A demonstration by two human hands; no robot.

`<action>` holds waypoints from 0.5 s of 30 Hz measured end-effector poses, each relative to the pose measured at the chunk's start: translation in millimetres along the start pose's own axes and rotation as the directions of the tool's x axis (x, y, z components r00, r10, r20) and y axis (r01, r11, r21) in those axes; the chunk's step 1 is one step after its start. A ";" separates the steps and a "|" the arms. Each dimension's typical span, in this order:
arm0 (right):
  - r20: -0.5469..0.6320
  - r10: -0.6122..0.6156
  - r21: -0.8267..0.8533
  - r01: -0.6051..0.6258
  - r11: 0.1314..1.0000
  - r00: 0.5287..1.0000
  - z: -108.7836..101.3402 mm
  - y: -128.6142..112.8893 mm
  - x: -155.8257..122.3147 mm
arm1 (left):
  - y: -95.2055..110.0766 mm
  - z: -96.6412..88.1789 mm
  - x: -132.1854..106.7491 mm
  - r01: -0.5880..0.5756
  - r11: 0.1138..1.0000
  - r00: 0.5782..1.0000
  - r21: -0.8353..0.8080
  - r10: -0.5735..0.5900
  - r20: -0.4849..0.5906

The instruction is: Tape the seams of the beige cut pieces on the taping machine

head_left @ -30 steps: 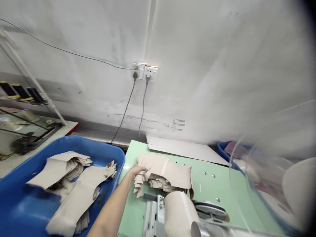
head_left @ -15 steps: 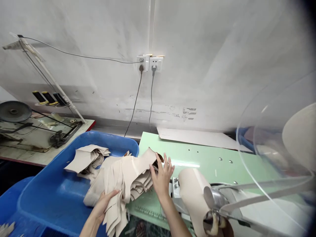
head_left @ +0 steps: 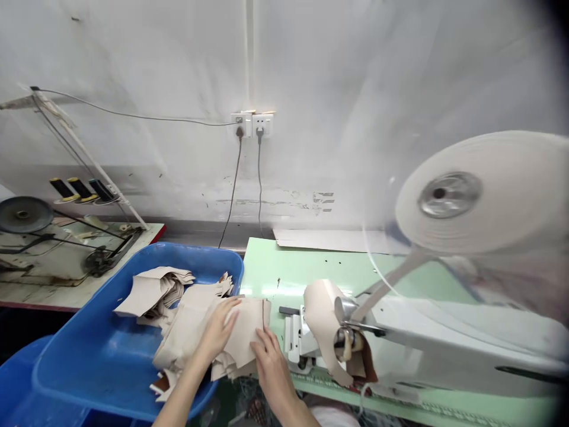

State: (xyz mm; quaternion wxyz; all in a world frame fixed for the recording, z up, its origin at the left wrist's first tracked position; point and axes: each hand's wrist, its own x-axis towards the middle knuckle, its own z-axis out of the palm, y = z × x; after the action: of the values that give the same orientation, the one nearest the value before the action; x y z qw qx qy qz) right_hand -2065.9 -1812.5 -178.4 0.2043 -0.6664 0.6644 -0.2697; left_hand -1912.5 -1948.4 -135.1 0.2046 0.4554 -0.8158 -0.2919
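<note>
A stack of cream, fabric-like cut pieces (head_left: 246, 332) with thin brown edges lies across the bin's right rim and the green table. My left hand (head_left: 217, 332) rests on its top with the fingers stretched out. At the right end of the stack, my right hand (head_left: 270, 359) touches the top piece with its fingers apart; its underside is hidden. More cream pieces (head_left: 149, 290) lie in the blue bin (head_left: 102, 350). To the right, another cream piece (head_left: 320, 314) hangs over the arm of a sewing machine (head_left: 297, 341), beside a metal tape guide (head_left: 347, 309).
A large roll of pale tape (head_left: 498, 196) hangs at the right, its strip running down to the machine. The green table (head_left: 267, 273) meets the wall, where two plugs sit in sockets (head_left: 251, 126). At left stands another machine table with thread spools (head_left: 80, 190).
The stack has been lowered and laid flatter. My left hand has let go of its lower end and moved onto its top; my right hand has come down to its right end.
</note>
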 end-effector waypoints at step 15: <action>-0.135 0.025 0.288 0.015 0.958 0.991 -57.6 -7.8 -19.1 | 26.7 29.3 3.2 -0.402 0.863 0.911 0.306 0.411 0.037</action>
State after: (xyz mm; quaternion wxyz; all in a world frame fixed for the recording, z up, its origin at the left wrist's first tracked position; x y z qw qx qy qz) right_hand -2095.7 -1788.3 -130.7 0.2537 -0.6076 0.6323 -0.4082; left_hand -1948.3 -1931.5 -139.1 0.2003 0.3038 -0.9254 -0.1054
